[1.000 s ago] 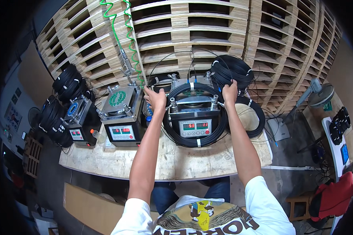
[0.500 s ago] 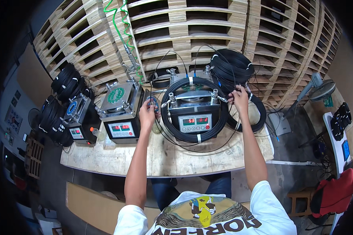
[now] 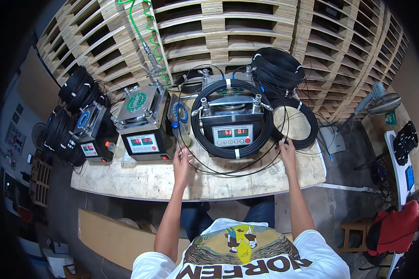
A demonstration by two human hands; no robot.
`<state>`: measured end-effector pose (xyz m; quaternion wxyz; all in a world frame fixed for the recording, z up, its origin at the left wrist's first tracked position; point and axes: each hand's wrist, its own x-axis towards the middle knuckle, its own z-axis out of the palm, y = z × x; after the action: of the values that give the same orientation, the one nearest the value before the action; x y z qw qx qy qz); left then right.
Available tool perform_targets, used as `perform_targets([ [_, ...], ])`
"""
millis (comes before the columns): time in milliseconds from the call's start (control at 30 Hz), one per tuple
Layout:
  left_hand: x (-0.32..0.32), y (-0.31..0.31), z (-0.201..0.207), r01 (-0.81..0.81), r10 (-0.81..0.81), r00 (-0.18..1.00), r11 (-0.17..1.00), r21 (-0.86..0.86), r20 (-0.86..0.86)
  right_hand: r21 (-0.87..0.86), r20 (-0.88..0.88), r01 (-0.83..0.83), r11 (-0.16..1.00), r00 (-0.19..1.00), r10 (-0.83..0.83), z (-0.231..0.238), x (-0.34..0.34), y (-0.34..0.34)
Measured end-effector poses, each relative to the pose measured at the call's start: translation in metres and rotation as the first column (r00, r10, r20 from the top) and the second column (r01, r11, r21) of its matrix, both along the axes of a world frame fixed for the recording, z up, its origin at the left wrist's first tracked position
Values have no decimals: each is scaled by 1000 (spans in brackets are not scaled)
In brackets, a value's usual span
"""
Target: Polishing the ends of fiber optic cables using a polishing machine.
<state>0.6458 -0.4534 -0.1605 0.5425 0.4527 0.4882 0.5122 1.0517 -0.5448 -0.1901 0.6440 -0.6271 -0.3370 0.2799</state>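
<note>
A coil of black cable (image 3: 200,138), tied with white bands, hangs over the front of a polishing machine (image 3: 233,122) with a red digital display. Looser turns of the same cable sag below the coil and rise to the blue connectors (image 3: 233,76) at the machine's top. Low on the left of these loose turns, my left hand (image 3: 182,163) has its fingers closed on the cable. To the right of the machine, my right hand (image 3: 287,149) pinches the loose cable. A bottle with a blue cap (image 3: 175,125) stands just beyond my left hand.
Two more polishing machines (image 3: 143,122) stand on the wooden table (image 3: 125,181) at left, with black coils behind. Another cable coil (image 3: 307,139) lies at right, below a taller stack of coils (image 3: 277,69). Wooden pallets (image 3: 246,28) rise behind. A fan (image 3: 383,104) stands far right.
Both hands have come down and nearer along the loose cable, from beside the machine's upper part toward the front of the table. The view has shifted slightly.
</note>
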Motion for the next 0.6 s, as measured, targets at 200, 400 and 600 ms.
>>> perform_targets([
  [200, 24, -35, -16, 98, -74, 988, 980, -174, 137, -101, 353, 82, 992, 935, -41, -54, 1, -22],
  [400, 46, -50, -34, 140, -137, 989, 987, -74, 49, -174, 210, 17, 985, 977, 20, -24, -45, -12],
  [600, 52, -48, -49, 200, -136, 938, 963, -178, 317, -104, -78, -93, 990, 993, 85, -26, -42, -13],
])
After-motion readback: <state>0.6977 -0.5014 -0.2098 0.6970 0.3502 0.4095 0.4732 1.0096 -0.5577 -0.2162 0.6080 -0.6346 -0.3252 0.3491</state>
